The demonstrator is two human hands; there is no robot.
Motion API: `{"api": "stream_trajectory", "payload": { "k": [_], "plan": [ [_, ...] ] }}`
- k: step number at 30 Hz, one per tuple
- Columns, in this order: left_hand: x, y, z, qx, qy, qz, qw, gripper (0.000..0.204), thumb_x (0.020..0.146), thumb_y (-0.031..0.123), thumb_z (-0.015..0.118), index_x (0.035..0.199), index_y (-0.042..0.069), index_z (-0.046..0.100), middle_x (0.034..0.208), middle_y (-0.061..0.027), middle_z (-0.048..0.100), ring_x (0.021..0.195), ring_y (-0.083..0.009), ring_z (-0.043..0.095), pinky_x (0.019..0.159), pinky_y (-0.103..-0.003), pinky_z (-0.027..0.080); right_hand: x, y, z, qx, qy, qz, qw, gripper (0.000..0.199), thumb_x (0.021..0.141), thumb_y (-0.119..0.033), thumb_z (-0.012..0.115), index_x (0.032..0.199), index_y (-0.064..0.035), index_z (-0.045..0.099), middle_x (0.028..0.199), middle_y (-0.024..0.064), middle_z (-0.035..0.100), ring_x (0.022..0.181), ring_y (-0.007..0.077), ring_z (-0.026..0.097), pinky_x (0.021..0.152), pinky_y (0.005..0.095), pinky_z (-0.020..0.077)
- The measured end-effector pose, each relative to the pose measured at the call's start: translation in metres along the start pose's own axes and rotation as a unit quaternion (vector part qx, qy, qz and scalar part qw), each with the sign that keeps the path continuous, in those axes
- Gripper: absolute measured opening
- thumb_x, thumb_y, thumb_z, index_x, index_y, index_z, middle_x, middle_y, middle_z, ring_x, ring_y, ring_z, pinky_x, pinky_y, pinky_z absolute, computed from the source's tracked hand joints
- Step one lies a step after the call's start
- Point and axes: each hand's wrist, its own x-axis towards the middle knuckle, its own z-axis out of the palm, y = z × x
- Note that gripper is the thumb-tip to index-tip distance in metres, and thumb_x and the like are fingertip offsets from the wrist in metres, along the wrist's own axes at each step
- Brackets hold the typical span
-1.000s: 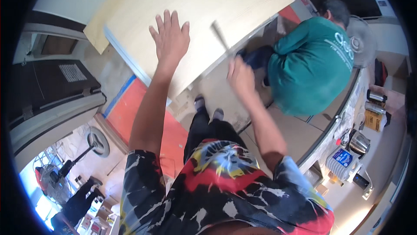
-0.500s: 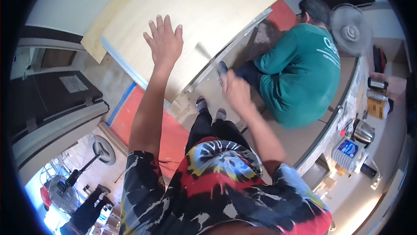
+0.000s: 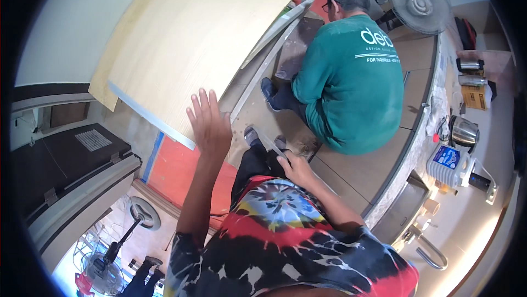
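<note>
Pale board [image 3: 186, 34] near left hand [image 3: 213, 132], white lettering [image 3: 376, 38] across green shirt [image 3: 357, 99]

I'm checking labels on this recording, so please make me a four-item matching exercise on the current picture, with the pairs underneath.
1. left hand
2. right hand
3. co-worker's shirt
4. jug

A. white, with a blue label
B. gripping a long thin tool
C. green
D. fingers extended, at the near end of the pale board

Pairs: 1-D, 2-B, 3-C, 4-A
</note>
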Motion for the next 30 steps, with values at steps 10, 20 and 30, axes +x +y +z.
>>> {"api": "stream_trajectory", "payload": {
  "k": [10,20,30],
  "plan": [
    [0.145,0.067,0.037,0.023,0.089,0.046,0.995,0.057,0.093,0.007,0.045,0.148,-0.003,0.035,0.155,-0.024,0.034,0.145,-0.0406,0.031,0.119,-0.052,0.022,-0.052,0.043,-0.019,-0.043,0.063,0.073,0.994,0.033,0.098,-0.029,0.059,0.09,0.0022,0.055,0.07,0.0319,0.059,0.073,0.0522,0.06,0.064,0.0567,0.0451],
    [-0.047,0.092,0.017,-0.323,-0.12,0.052,0.937,0.028,0.095,0.022,0.057,0.116,0.005,0.067,0.102,-0.0199,0.071,0.094,-0.0361,0.069,0.083,-0.045,0.055,-0.037,0.058,-0.032,0.003,0.108,-0.056,0.993,0.028,0.096,-0.024,0.063,0.089,0.0023,0.056,0.067,0.029,0.058,0.066,0.0479,0.061,0.057,0.0498,0.0453],
    [-0.043,0.007,-0.035,-0.092,0.12,-0.112,0.982,0.042,0.096,0.021,0.059,0.133,0.001,0.056,0.14,-0.0191,0.053,0.137,-0.0382,0.043,0.111,-0.053,0.033,0.11,-0.073,-0.028,0.12,0.151,-0.169,0.967,0.034,0.093,-0.028,0.065,0.088,0.0045,0.06,0.067,0.0205,0.057,0.062,0.0284,0.058,0.063,0.0397,0.0466]
  ]
}}
